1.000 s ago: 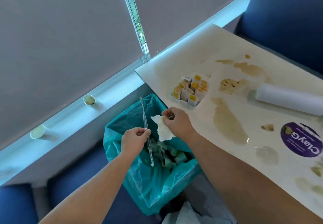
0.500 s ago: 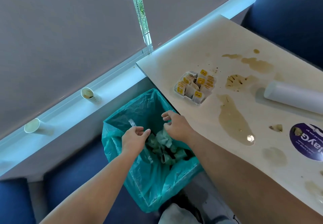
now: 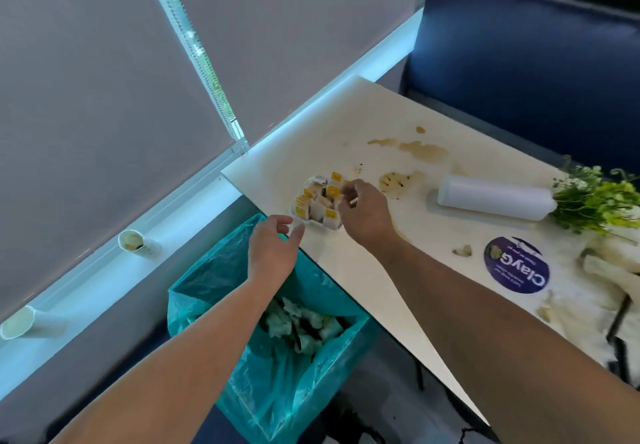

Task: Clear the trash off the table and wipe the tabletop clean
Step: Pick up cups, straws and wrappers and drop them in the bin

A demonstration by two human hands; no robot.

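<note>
At the table (image 3: 341, 265) corner | sachet tray (image 3: 297, 211) sits near the edge, beside the bin (image 3: 277, 391) | your right hand (image 3: 362, 213) curls over it (grip unconfirmed); left hand (image 3: 272, 253) spread, empty | risk: tilting it scatters sachets (image 3: 316, 205) onto spills (image 3: 427, 151)

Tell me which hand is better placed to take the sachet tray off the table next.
Right, probably. The right hand is over the sachet tray, curled down at its sachets; any grip is unclear. The left hand hovers open above the bin bag, just short of the tray.
</note>
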